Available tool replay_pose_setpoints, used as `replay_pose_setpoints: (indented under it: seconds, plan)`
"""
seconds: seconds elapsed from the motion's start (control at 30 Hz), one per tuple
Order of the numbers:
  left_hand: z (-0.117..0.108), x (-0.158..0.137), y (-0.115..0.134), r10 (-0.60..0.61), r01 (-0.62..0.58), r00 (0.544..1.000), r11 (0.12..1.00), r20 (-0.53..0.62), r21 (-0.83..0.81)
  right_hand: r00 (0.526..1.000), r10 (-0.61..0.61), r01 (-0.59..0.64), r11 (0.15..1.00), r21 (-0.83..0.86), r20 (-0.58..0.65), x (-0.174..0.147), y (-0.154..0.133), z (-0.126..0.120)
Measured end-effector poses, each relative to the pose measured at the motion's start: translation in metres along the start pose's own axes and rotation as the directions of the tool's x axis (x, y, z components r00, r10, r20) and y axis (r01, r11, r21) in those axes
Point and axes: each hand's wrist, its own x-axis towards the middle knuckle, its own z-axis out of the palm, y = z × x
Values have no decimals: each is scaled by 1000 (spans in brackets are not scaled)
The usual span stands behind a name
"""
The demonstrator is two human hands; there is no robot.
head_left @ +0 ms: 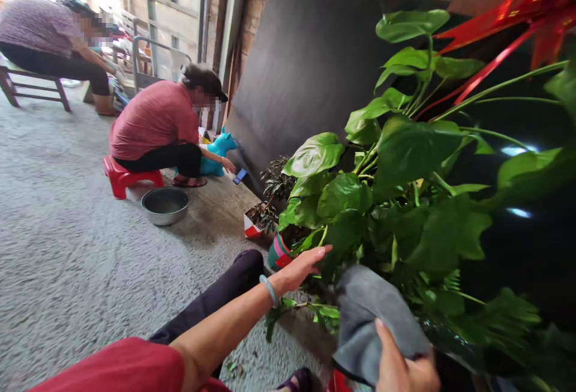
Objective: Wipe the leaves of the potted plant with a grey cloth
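My left hand [302,269], with a pale bangle [269,290] at its wrist, reaches into a large leafy potted plant [418,158]. Its fingers are closed at the edge of a broad green leaf [345,233], and some of them are hidden by foliage. At the lower right, my right hand [402,365] grips a grey cloth [373,314] that hangs bunched just below the leaves. Thumb and fingers press into the cloth from the near side. The plant's base is mostly covered by its leaves.
Beside the plant stand a smaller potted plant [263,215] and a striped pot [279,253]. A dark board [310,68] leans on the brick wall. Left are a metal basin [165,206], a person on a red stool [130,176], and a blue animal figure [218,149]. A red ribbon [517,14] hangs above.
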Motion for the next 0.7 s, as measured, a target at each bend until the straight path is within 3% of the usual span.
replay_pose_setpoints:
  seconds: [0.07,0.13,0.2,0.23,0.3,0.37,0.47,0.53,0.6,0.63,0.7]
  plan:
    - [4,-2,1,-13,13,1000,1000,6,13,979,-35,55,994,97,-201,0,-31,-16]
    - [10,-6,4,-23,22,999,1000,26,15,894,-223,313,931,187,-388,3,-67,-18]
    - [13,-8,6,-21,20,999,1000,30,13,806,-414,531,822,208,-424,8,-87,-5]
    - [14,-8,6,-15,15,1000,1000,25,16,797,-476,573,790,219,-371,10,-88,5]
    - [11,-6,6,-2,1,1000,1000,30,20,865,-480,501,837,220,-146,13,-68,25]
    - [6,-4,6,1,-2,1000,1000,28,16,941,-327,317,942,113,87,10,-33,36]
    - [1,0,5,-12,12,1000,1000,-16,9,972,-55,73,995,-72,226,3,8,25]
    - [1,0,5,-18,18,999,1000,-35,9,986,41,-26,995,-94,160,0,7,3]
    - [3,0,4,-21,22,999,1000,-37,12,999,12,-13,1000,-16,-44,1,-15,-17]
    - [5,-1,4,-23,24,999,1000,-35,13,985,-49,57,997,42,-167,2,-30,-23]
    - [7,-3,2,-22,22,999,1000,-25,18,912,-202,261,957,125,-358,6,-56,-22]
